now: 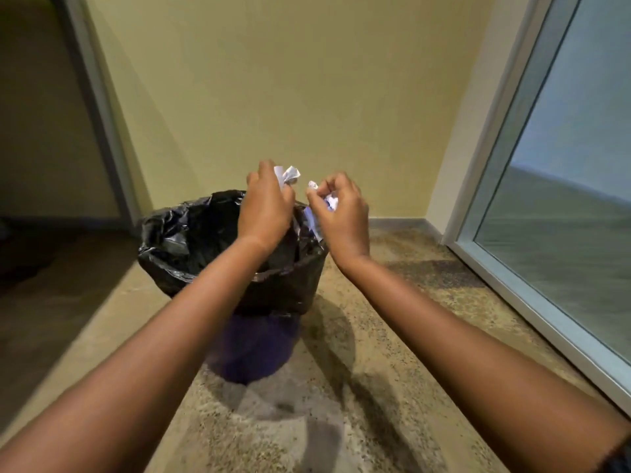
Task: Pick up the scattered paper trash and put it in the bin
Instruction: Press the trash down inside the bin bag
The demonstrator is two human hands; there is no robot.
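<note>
- Holding crumpled paper (289,176) in my left hand (265,213) and more paper scraps (319,213) in my right hand (343,218), centre frame, above the bin (191,240).
- Risk: right-hand scraps hang near the rim, so they could fall outside.

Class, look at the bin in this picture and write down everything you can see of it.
The bin is a round, dark purple tub, upright on the speckled floor near the yellow wall. A glossy, crinkled black plastic liner fills it and folds down over the rim, covering its upper half. Its mouth is open; what lies inside is too dark to tell. The left hand and right hand each hold crumpled paper above it.
</note>
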